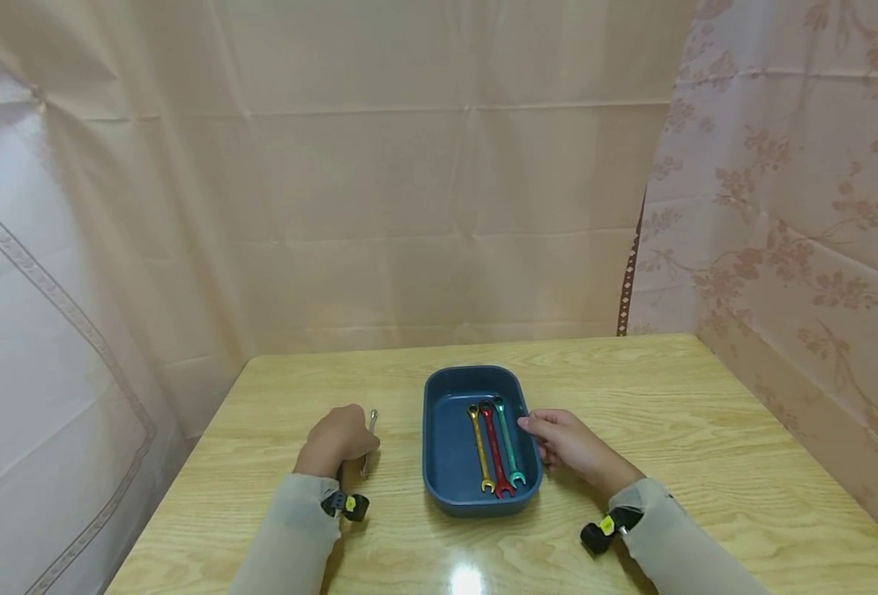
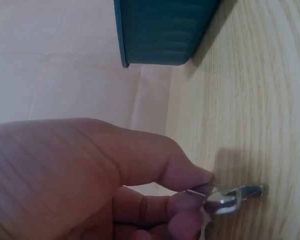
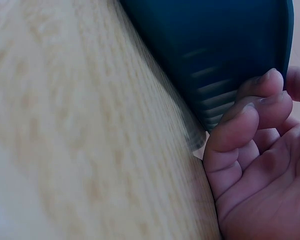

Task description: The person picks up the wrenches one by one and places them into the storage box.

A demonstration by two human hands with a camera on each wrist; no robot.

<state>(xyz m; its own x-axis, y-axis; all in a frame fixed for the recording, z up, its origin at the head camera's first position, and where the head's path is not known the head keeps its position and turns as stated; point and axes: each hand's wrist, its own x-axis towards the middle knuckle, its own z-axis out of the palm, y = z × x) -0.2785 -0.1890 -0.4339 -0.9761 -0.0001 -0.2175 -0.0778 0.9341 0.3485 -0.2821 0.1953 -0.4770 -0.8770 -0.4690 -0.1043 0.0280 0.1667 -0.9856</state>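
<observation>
My left hand [image 1: 340, 438], left of the tray, pinches a silver wrench [image 1: 373, 420] between thumb and fingers. In the left wrist view the shiny end of that silver wrench [image 2: 222, 204] sticks out past the fingertips, close over the wood. A dark blue rectangular tray [image 1: 444, 442] stands in the middle of the table. Its right rim is held by my right hand [image 1: 568, 446], thumb at the top edge and curled fingers against the outer wall. Inside the tray, toward its right side, lie a gold wrench [image 1: 481, 454], a red wrench [image 1: 494, 446] and a green wrench [image 1: 509, 442], side by side.
The light wooden table [image 1: 706, 446] ends at a back edge just before a beige curtain [image 1: 439, 207]. A patterned pink cloth [image 1: 795, 207] hangs at the right, a white cloth [image 1: 37, 330] at the left. Each wrist carries a small black camera.
</observation>
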